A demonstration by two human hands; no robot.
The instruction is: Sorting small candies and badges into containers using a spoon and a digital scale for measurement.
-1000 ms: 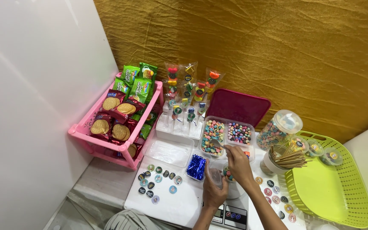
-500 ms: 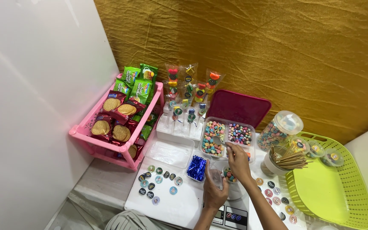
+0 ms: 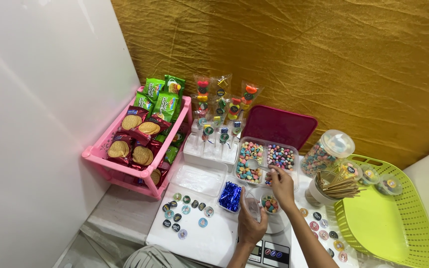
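Bright, even light from above; soft glare washes the glossy white wall panel [image 3: 40, 99], shadows are faint, focus sharp, with slight wide-angle stretch at the edges.

- The left hand [image 3: 250, 224] is held low, fingers curled closed.
- The right hand [image 3: 281, 184] is raised beyond it, fingers pinched together, forearm stretched forward.
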